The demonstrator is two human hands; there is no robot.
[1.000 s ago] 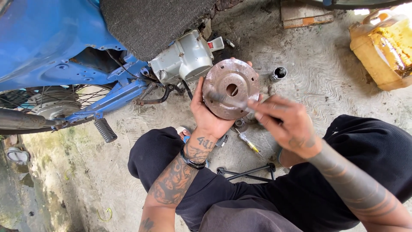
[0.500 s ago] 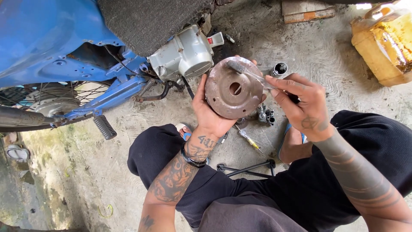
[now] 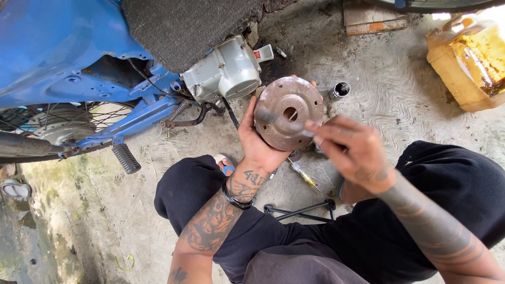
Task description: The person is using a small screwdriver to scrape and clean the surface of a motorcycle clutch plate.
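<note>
My left hand (image 3: 258, 144) holds up a round, rusty brown metal disc (image 3: 292, 105) with a hole in its middle, gripped at its lower left edge. My right hand (image 3: 352, 150) is blurred with motion and pinches a thin grey tool (image 3: 281, 122) whose tip lies across the face of the disc. Both forearms are tattooed, and a black band circles my left wrist. I squat over the concrete floor in black trousers.
A blue motorcycle (image 3: 58, 58) with a grey engine cover (image 3: 226, 71) stands at upper left, its footpeg (image 3: 126, 158) sticking out. A metal socket (image 3: 341, 89), a screwdriver (image 3: 304, 174) and a black cross wrench (image 3: 302, 210) lie on the floor. A yellow jerrycan (image 3: 468, 58) sits at upper right.
My right hand has dropped lower and moved left, bringing the thin tool across the disc's face. The disc has shifted a little in my left hand.
</note>
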